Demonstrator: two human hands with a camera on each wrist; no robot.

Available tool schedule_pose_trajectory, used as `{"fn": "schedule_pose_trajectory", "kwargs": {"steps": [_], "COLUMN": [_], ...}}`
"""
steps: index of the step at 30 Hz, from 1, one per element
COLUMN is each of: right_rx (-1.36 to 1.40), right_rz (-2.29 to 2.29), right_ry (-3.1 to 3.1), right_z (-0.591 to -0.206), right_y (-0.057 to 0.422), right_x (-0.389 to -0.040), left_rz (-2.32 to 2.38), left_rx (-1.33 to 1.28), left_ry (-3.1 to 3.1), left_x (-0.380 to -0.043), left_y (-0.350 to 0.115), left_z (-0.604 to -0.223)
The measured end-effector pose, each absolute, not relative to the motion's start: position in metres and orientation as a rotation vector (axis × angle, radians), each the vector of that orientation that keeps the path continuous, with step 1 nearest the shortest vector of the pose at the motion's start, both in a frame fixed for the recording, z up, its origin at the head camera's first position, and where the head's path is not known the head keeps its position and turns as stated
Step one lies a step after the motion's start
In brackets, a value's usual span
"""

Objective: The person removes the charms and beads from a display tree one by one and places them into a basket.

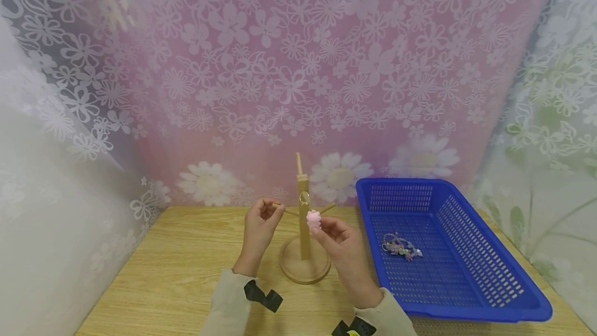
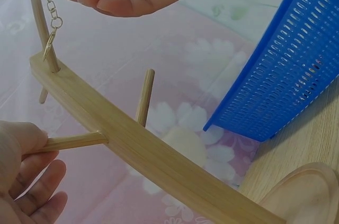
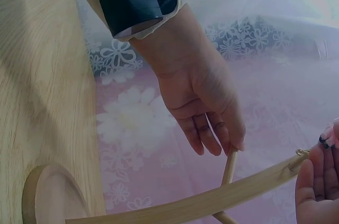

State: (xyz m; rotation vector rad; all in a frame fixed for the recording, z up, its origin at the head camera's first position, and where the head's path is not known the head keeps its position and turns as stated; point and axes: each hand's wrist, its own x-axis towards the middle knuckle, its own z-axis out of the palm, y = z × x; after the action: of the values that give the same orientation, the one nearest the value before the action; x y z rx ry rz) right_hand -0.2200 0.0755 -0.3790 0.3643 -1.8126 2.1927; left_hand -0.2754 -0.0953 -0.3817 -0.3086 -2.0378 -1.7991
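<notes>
A wooden peg stand (image 1: 303,222) with a round base rises in the middle of the table. My left hand (image 1: 259,229) pinches the end of one side peg (image 2: 74,142) between thumb and forefinger. In my right hand (image 1: 347,250) is a pink figure keychain (image 1: 314,219), pinched by the figure. Its gold chain and clasp (image 2: 49,46) lie along the upper peg (image 2: 45,33) in the left wrist view; whether the clasp is around that peg I cannot tell. The right wrist view shows only part of the pink figure (image 3: 329,137) at its edge.
To the right stands a blue perforated plastic basket (image 1: 448,307), with a small tangle of beaded keychains (image 1: 402,247) inside. The wood-grain table (image 1: 186,258) meets a pink floral backdrop (image 1: 289,82) behind the stand.
</notes>
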Motion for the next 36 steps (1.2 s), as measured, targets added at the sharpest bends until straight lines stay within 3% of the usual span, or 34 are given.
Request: {"fn": "schedule_pose_trajectory", "kwargs": {"steps": [36], "right_rx": [0.387], "right_rz": [2.185], "right_ry": [-1.719], "right_z": [-0.366], "right_y": [0.095], "right_x": [-0.212], "left_rz": [-1.811], "left_rx": [-0.318], "left_ry": [-2.069], "left_x": [-0.269], "left_y": [-0.096], "left_z": [-0.373]}}
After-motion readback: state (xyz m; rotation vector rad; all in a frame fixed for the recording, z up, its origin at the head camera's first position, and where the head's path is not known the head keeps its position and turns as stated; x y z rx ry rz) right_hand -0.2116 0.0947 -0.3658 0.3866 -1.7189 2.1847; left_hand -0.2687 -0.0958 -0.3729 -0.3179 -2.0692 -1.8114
